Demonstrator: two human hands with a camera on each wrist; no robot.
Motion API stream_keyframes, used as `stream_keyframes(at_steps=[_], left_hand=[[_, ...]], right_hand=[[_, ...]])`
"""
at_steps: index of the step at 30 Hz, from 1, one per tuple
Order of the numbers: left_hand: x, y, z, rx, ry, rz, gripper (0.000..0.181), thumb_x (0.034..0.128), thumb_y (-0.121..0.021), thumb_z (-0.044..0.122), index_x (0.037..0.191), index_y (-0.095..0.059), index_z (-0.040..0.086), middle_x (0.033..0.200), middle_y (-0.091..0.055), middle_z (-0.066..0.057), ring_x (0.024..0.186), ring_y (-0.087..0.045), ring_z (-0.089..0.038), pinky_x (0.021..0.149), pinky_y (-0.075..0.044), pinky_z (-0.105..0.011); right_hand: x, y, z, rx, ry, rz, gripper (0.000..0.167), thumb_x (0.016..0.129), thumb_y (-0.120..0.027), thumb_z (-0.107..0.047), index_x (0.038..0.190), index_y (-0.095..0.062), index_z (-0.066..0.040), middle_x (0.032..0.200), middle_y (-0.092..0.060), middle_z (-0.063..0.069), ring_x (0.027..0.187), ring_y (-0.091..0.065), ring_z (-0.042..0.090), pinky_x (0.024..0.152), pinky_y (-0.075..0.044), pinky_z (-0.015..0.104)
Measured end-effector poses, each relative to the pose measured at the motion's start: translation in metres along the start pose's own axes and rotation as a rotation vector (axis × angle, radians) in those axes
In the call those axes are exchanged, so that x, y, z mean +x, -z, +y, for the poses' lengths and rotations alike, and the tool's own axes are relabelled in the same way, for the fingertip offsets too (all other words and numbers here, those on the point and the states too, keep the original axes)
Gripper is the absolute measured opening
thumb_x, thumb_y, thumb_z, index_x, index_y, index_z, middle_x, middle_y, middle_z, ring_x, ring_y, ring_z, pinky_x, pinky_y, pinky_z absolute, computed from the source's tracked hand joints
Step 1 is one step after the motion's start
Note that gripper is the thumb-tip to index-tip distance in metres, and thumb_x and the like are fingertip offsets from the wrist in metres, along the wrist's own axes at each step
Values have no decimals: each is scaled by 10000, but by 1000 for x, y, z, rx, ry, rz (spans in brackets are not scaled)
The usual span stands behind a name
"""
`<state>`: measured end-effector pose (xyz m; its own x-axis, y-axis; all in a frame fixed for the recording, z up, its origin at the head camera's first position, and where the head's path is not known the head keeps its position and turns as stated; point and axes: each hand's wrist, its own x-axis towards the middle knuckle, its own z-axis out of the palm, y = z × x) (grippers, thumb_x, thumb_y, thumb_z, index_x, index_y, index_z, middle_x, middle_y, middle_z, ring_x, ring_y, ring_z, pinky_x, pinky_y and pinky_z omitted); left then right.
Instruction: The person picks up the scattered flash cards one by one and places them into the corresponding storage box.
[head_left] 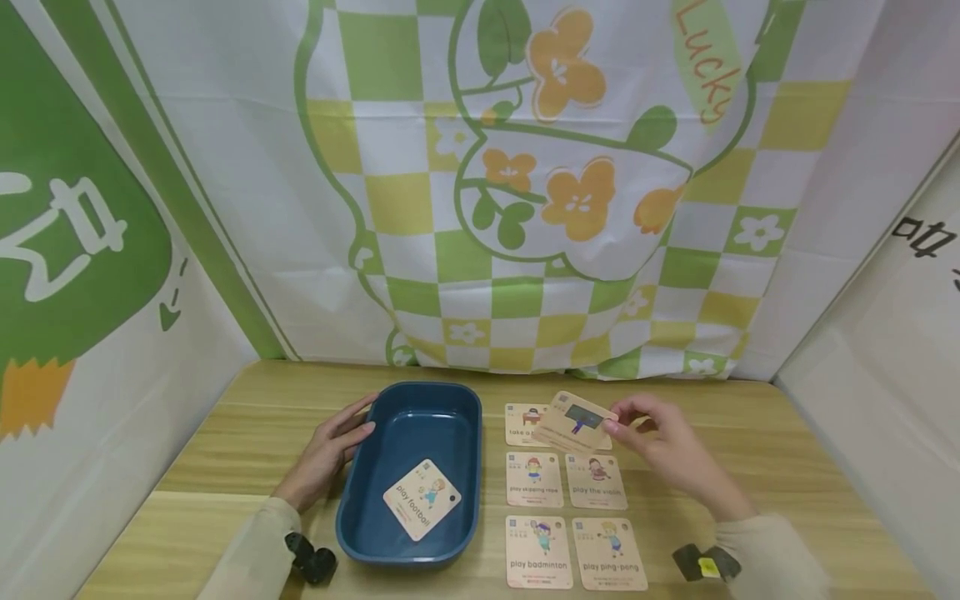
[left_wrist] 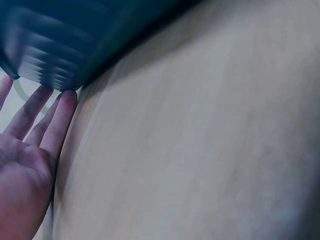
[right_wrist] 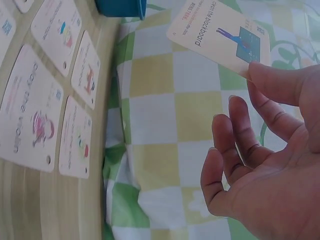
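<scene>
My right hand (head_left: 660, 442) pinches one corner of a "clean the blackboard" card (right_wrist: 212, 37) between thumb and index finger. The card is tilted above the back row of cards on the table, partly covering that row in the head view. My left hand (head_left: 330, 454) is against the left side of a dark blue plastic bin (head_left: 472, 467). In the left wrist view its outstretched fingers (left_wrist: 64, 115) touch the bin's outer wall. A "play football" card (head_left: 422, 500) lies face up inside the bin, toward the near end.
Right of the bin, cards lie in rows: "play skipping rope" (head_left: 534, 481), "play the violin" (head_left: 596, 483), "play badminton" (head_left: 538, 554), "play ping-pong" (head_left: 610, 557) and a partly covered "take a..." card (head_left: 521, 427). A checked curtain (head_left: 465, 250) hangs behind the wooden table (head_left: 187, 492).
</scene>
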<state>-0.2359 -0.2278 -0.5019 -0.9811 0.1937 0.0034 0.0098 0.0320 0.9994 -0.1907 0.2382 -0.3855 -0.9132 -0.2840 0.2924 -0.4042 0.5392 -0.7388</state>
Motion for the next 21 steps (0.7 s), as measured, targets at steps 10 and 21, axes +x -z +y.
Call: stream_keyframes(at_steps=[10,21], left_hand=[[1,0,0,-3,1,-1,606,1044,-585,217,1586,-345,91,1566,-352,-269,1283,-552,-313,918,-540,-277],[0,0,0,-5,-3,-6,605,1045,-579,208,1586,-339,82,1567,-342,-279,1287,-545,-320,918,-537,-267]], right_hand=[[9,-14,-10,38,34,-31,56,925,-735,-105,954,-689,-118,933,-643,-21,916,-581,163,835,-465,358],[17,-38,-22,88,56,-70,47,929,-728,-104,937,-683,-104,923,-628,-10,898,-580,175,830,-460,375]])
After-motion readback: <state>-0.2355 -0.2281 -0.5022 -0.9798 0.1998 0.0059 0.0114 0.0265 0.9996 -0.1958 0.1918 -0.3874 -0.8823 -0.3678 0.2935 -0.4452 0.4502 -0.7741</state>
